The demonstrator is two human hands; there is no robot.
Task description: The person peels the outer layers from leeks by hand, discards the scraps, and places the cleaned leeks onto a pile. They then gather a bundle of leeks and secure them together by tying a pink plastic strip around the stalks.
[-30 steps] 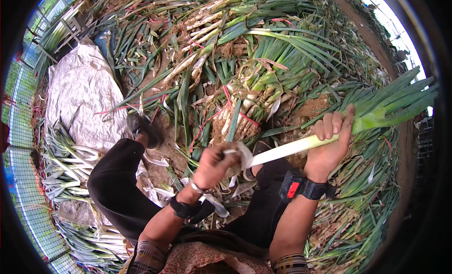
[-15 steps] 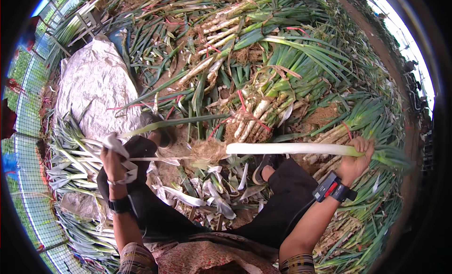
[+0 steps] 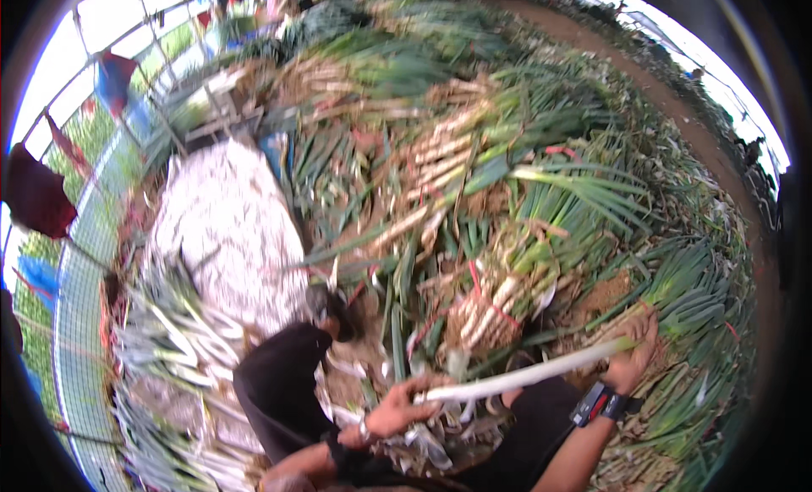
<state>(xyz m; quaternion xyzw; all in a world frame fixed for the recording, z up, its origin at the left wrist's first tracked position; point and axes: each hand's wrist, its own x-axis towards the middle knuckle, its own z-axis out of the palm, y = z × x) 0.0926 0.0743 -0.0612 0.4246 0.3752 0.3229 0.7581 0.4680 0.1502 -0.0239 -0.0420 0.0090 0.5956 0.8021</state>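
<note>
A long green onion [image 3: 533, 376] with a smooth white stalk slants across my lap, its green end higher at the right. My right hand [image 3: 634, 352] is closed around the stalk near the start of the leaves. At the lower white end, my left hand [image 3: 402, 407] has its fingers about the tip, a little smeared by motion. Beyond them lies a bundle of untrimmed green onions [image 3: 495, 310] with roots and a red tie. Peeled white onions [image 3: 190, 331] are heaped at my left.
A pale sheet-covered heap [image 3: 228, 230] stands at the far left, beside a mesh fence [image 3: 85, 323]. More onion bundles [image 3: 457, 145] spread over the ground ahead and to the right. Peelings [image 3: 436, 445] lie between my legs. A dirt path [image 3: 643, 73] runs along the far right.
My left hand has let go of the stripped outer leaves and root and moved right to the onion's white end. The onion now slants. The view has tilted up, showing more ground ahead.
</note>
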